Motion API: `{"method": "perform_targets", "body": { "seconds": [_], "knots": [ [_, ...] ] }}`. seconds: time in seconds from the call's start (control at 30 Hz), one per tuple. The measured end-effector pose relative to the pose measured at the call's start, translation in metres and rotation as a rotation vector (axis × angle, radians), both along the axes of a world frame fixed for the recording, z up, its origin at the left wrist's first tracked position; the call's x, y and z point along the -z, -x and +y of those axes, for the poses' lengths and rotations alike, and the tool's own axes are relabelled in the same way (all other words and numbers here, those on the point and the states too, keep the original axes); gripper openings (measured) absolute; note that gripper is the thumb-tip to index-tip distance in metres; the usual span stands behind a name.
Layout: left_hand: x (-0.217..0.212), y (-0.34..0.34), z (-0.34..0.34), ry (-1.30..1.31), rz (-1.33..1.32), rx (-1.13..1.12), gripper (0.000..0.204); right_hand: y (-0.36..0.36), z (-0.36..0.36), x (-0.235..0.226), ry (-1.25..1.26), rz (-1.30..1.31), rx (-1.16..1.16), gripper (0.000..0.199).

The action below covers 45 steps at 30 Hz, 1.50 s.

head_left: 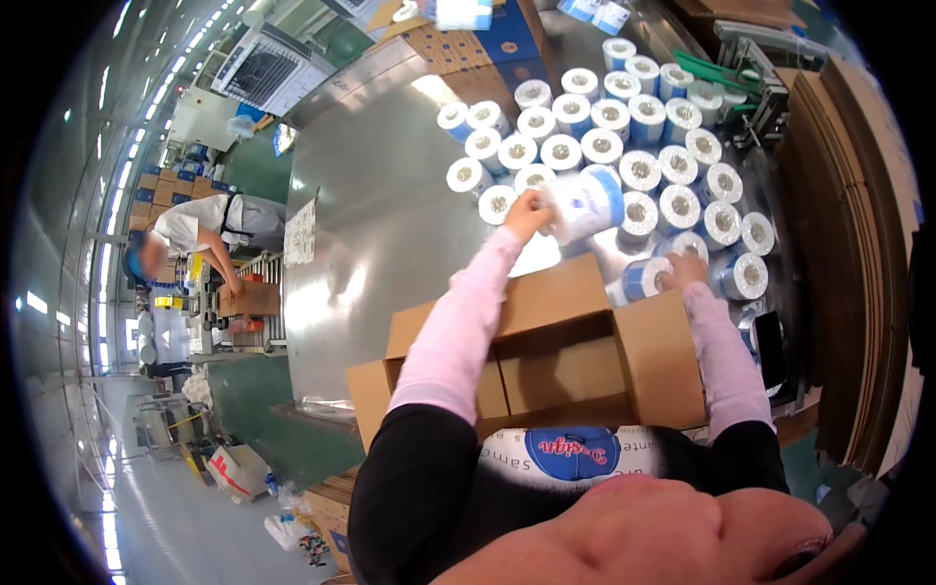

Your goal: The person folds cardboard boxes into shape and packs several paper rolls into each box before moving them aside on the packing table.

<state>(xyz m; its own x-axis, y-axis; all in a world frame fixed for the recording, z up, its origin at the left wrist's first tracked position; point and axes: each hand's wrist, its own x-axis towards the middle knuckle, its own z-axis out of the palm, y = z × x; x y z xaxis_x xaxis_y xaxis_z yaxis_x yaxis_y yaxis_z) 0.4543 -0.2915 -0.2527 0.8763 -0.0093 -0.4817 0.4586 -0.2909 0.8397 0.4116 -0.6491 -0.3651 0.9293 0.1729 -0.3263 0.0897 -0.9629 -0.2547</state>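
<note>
My left hand [527, 216] is closed on one end of a white-and-blue wrapped roll [585, 207], which is tilted on its side above the table and slightly blurred. Farther right, my right hand [685, 270] has its fingers around the end of another wrapped roll [643, 280], tipped over beside the standing ones. An open cardboard box [549, 300] lies between my forearms, close to my body, with its flaps folded out and part of its brown bottom showing. Many similar upright rolls [640, 169] crowd the table just beyond both hands.
The shiny metal table [356, 195] stretches away to the left. Flattened cardboard sheets [848, 263] stand along the right side. A blue-and-brown carton [487, 44] sits at the far edge. At the left, another person [210, 229] handles a carton [255, 299] on a roller conveyor.
</note>
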Motion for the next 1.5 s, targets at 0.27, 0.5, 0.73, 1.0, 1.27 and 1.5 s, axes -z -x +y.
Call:
{"method": "perform_targets", "body": {
  "seconds": [0.27,0.5,0.73,1.0,1.27,1.5],
  "knots": [
    [-0.147,0.185,0.039,0.853,-0.035,0.014,0.052,0.022,-0.047,-0.099,-1.717,0.301,0.289,0.046],
    [-0.141,0.279,0.025,-0.673,-0.602,0.675,0.039,0.107,0.065,-0.282,-0.402,-0.015,-0.873,0.039],
    [-0.012,0.271,-0.024,-0.740,-0.675,0.993,0.027,0.175,0.115,-0.151,0.149,0.033,-0.840,0.030],
    [-0.011,0.216,-0.076,-0.754,0.207,1.270,0.031,0.118,0.110,-0.212,-0.631,-0.431,-0.722,0.041],
    [-0.021,-0.023,-0.053,-0.323,-0.737,0.618,0.042,-0.068,-0.015,-0.065,-0.122,-0.385,0.219,0.052],
    [0.101,-0.094,-0.143,-0.841,-0.110,0.643,0.072,-0.173,-0.012,-0.014,0.263,-0.007,-0.354,0.051]
  ]
}}
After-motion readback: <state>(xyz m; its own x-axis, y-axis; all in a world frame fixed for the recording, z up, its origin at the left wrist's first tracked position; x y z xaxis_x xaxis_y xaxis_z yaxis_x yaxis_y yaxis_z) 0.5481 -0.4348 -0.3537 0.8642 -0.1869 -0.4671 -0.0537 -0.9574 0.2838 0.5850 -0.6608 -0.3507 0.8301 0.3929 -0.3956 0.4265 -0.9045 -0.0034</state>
